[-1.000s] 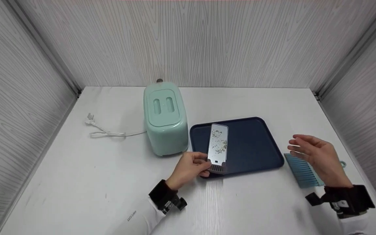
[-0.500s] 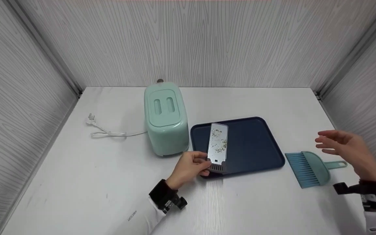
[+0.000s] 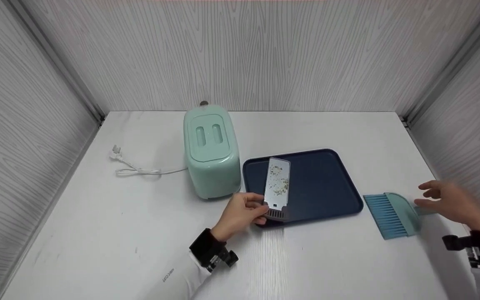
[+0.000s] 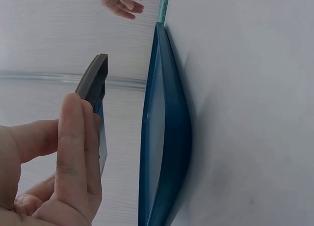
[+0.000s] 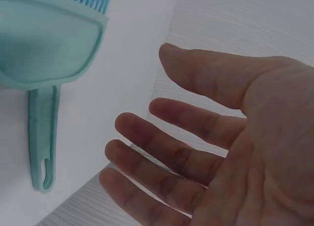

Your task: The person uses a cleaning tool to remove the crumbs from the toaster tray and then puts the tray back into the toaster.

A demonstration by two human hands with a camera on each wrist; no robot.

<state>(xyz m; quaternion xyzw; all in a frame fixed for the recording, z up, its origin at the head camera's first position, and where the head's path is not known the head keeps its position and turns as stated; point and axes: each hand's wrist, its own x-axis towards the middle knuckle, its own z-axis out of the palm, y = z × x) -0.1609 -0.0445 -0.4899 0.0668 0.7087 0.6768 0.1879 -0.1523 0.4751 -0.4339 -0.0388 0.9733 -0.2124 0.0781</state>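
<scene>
My left hand (image 3: pixel 242 212) pinches the dark slotted end of a crumb tray (image 3: pixel 276 183), a long silvery plate dotted with brown crumbs. It is held over the left part of a navy serving tray (image 3: pixel 319 183); the left wrist view shows it raised above that tray's rim (image 4: pixel 169 137). My right hand (image 3: pixel 452 202) hovers over the handle of a small teal brush (image 3: pixel 404 214) with blue bristles. In the right wrist view the right fingers (image 5: pixel 152 137) are spread and loosely bent, apart from the brush handle (image 5: pixel 43 137).
A mint-green toaster (image 3: pixel 211 154) with two slots in its top stands just left of the navy tray. Its white cord and plug (image 3: pixel 136 170) lie on the table farther left. Pale wood-grain panels (image 3: pixel 248 54) rise at the back and both sides.
My right hand has moved right, off the brush head that it was covering, then down toward the handle. My left hand and the crumb tray stay nearly still.
</scene>
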